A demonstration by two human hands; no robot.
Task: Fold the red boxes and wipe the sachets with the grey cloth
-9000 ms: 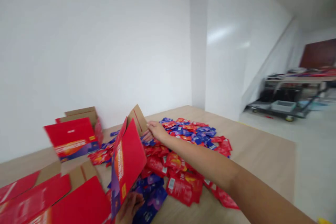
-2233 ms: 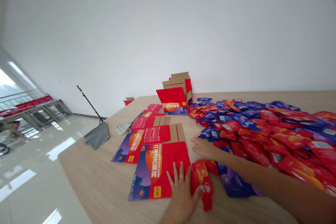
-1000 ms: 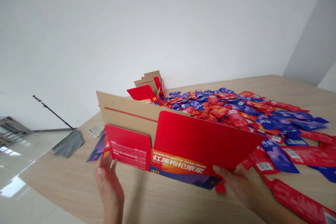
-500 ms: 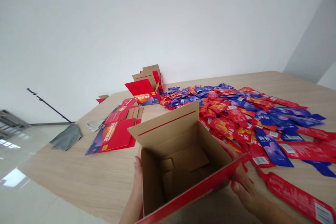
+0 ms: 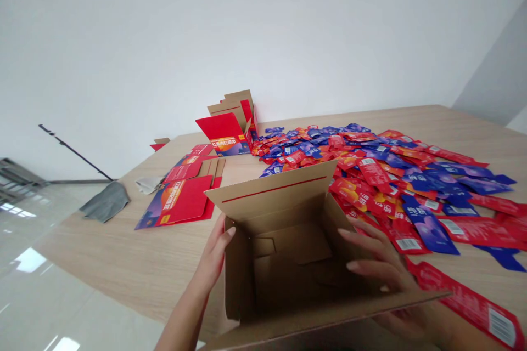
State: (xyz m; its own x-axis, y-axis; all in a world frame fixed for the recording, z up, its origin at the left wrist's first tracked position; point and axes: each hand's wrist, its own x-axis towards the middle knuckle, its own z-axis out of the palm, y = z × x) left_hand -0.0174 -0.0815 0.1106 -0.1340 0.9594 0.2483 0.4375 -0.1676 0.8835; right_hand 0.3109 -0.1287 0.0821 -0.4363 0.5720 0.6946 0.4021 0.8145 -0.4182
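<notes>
An open cardboard box [image 5: 288,241], brown inside, sits in front of me with its bottom flaps folded across. Its far lid flap stands up with a red strip along it; the near flap leans out toward me. My left hand [image 5: 216,247] grips the left wall, thumb over the rim and fingers outside. At the right wall, my right hand [image 5: 381,263] has its fingers spread apart over the rim, and the near flap covers part of that hand. Beyond and to the right lies a heap of red and blue sachets [image 5: 370,175]. One red sachet [image 5: 469,301] lies by my right forearm.
Flat red printed cartons [image 5: 181,197] lie on the wooden table [image 5: 181,252] at left. Behind them stand several opened boxes [image 5: 228,134] near the wall. A grey cloth [image 5: 107,202] hangs over the left edge, with a pale cloth [image 5: 148,184] close by.
The near flap has swung outward, showing its brown inside. My right hand has shifted from the near right corner to the right wall, fingers spreading. My left thumb now hooks over the rim.
</notes>
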